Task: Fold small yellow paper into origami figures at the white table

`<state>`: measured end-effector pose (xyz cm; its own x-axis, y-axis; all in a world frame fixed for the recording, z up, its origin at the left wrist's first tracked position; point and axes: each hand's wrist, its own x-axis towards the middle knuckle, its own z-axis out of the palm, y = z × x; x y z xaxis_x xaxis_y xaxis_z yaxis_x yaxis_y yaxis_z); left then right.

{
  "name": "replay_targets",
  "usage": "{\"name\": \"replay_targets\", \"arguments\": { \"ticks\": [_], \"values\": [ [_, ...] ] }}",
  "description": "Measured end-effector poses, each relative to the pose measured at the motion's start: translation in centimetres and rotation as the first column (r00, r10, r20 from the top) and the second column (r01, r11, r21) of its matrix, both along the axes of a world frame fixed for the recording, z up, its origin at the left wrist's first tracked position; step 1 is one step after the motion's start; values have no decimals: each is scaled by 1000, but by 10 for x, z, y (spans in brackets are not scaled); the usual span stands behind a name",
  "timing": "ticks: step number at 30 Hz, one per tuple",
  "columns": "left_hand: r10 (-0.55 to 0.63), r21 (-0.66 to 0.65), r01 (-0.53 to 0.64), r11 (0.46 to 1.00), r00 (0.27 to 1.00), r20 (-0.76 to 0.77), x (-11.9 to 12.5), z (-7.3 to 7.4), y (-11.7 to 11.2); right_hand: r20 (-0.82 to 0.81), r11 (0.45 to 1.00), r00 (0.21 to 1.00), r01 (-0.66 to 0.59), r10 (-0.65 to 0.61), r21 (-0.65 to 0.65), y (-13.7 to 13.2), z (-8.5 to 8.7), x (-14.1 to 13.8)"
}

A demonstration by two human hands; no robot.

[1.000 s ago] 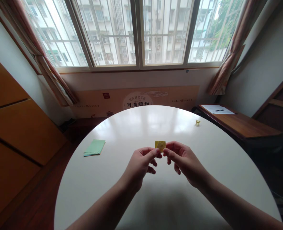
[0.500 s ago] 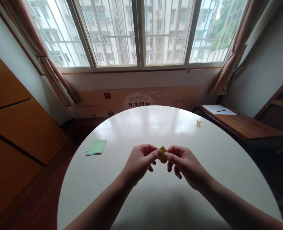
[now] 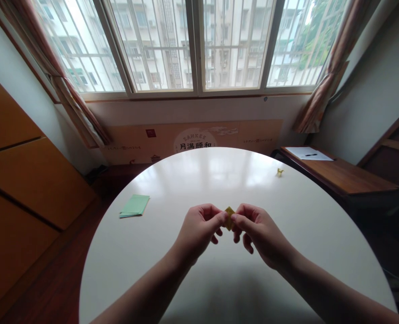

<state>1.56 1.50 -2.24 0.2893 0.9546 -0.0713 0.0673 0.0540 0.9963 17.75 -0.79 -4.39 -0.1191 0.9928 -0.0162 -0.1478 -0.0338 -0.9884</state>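
Observation:
A small folded piece of yellow paper [image 3: 229,222], diamond-shaped, is held above the white round table [image 3: 199,175]. My left hand [image 3: 202,227] pinches its left corner between thumb and index finger. On the opposite corner, my right hand [image 3: 258,229] has a like pinch, its other fingers loosely curled below. The thumbs hide parts of the paper, so its folds are hard to make out. Towards the far right of the table stands a tiny yellow folded-paper figure [image 3: 280,172], apart from both hands.
Green paper sheets [image 3: 135,205] lie in a stack on the table's left side. Beyond the right edge, a wooden side table [image 3: 357,173] bears a white sheet [image 3: 305,153] with a pen on it. A barred window and tied curtains [image 3: 71,99] are behind.
Both hands keep their pinch on the yellow paper, with only a slight shift of the right fingers. The whole view has moved a little; the other things stay put.

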Motion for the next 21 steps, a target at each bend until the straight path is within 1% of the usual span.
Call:
{"name": "replay_targets", "arguments": {
  "ticks": [4,7,9,12,15,18,21],
  "values": [
    [-38,80,38,996,999,-4,0,-4,2,7,1000,1000,8,-8,-1,1,-2,0],
    [-70,140,67,988,997,15,-1,-5,4,47,1000,999,-8,7,24,1,-3,0],
    [-73,170,68,983,997,23,-2,-5,5,72,999,997,-15,11,49,0,-2,0],
    [-45,212,38,976,999,28,-2,-3,3,71,996,997,-27,21,85,0,0,1],
    [-6,247,0,969,1000,24,-1,0,1,50,994,998,-40,35,105,-1,2,0],
    [9,292,-17,956,1000,27,-1,3,0,-9,995,999,-41,42,89,-2,3,0],
    [2,378,-6,926,1000,12,-2,4,-1,-82,997,995,-43,48,58,-4,3,-1]
  ]
}}
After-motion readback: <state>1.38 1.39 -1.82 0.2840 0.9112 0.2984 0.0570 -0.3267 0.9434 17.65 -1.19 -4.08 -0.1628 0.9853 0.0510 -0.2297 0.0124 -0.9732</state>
